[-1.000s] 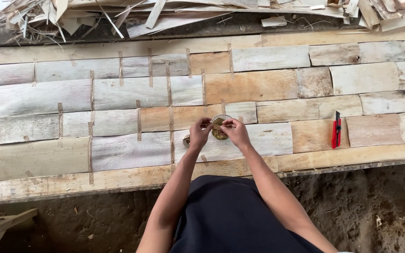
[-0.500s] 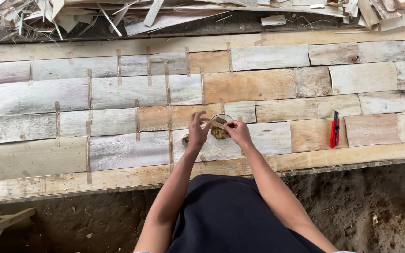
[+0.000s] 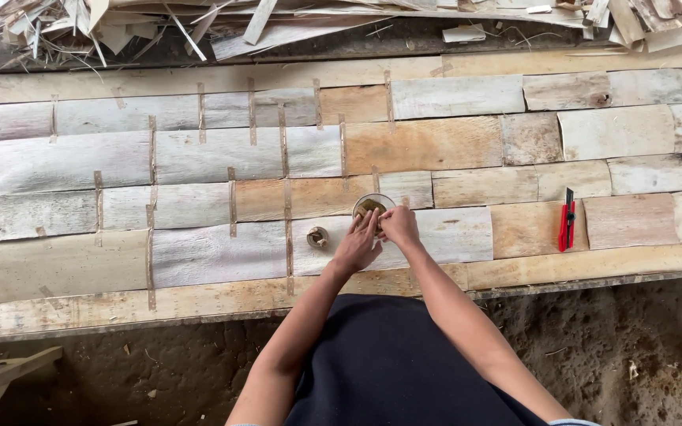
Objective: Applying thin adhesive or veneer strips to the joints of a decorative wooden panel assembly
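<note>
On the big table (image 3: 199,300) of wood sheets, the small bowl (image 3: 373,207) sits in the middle, and the left hand (image 3: 359,244) has come down flat beside it, fingers together, while the right hand (image 3: 399,226) seems pinched on a thin strip, though that is hard to see.

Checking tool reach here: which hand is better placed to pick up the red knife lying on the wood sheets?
Right, probably. The right hand lies on the side nearer the red knife; the left hand sits farther away, by the small bowl.
</note>
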